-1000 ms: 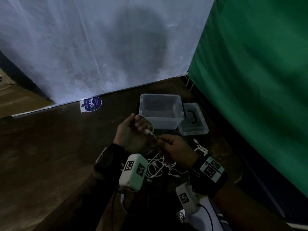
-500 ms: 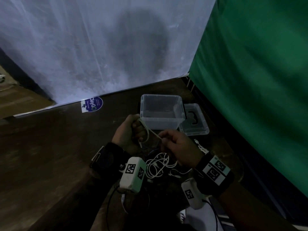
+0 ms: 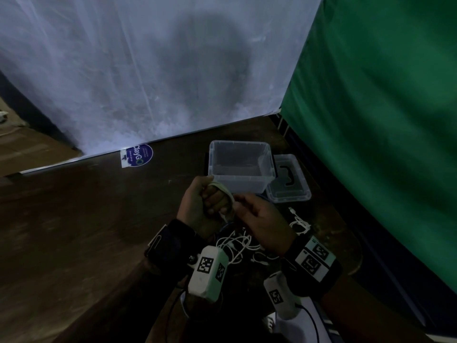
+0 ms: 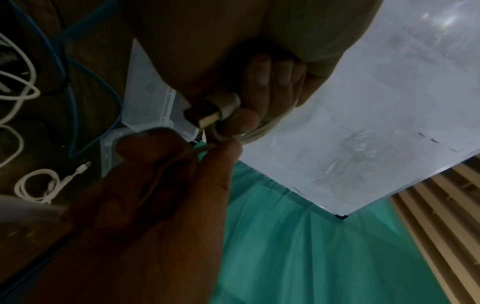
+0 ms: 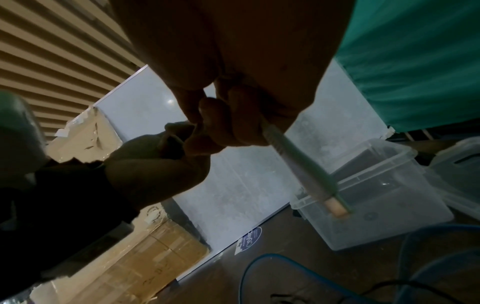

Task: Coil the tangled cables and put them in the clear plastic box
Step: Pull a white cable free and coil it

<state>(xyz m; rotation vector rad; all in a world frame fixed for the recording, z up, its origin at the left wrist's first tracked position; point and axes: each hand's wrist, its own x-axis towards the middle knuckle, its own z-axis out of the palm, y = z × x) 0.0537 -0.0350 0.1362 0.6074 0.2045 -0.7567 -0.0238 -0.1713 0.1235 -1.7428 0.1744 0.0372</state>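
Note:
My left hand (image 3: 215, 201) is a fist just in front of the clear plastic box (image 3: 268, 167), with a white cable (image 3: 223, 188) looped round its fingers. Its USB plug (image 4: 215, 110) pokes out between the fingers (image 4: 262, 80). My right hand (image 3: 239, 203) touches the left and pinches the same cable; the cable's other plug end (image 5: 303, 170) sticks out below its fingers (image 5: 221, 123). A tangle of white cables (image 3: 238, 243) lies on the table beneath both hands. The box (image 5: 405, 164) stands open, with nothing seen in it.
The box lid (image 3: 288, 191) lies right of the box. A small coiled white cable (image 3: 299, 222) lies near it, and a blue cable (image 5: 283, 261) loops on the table. White sheet behind, green curtain at right, a round sticker (image 3: 138, 155) at the table's back edge.
My right hand has carried the cable round the left fingers, so the loop sits tighter on them. The two hands have come closer together.

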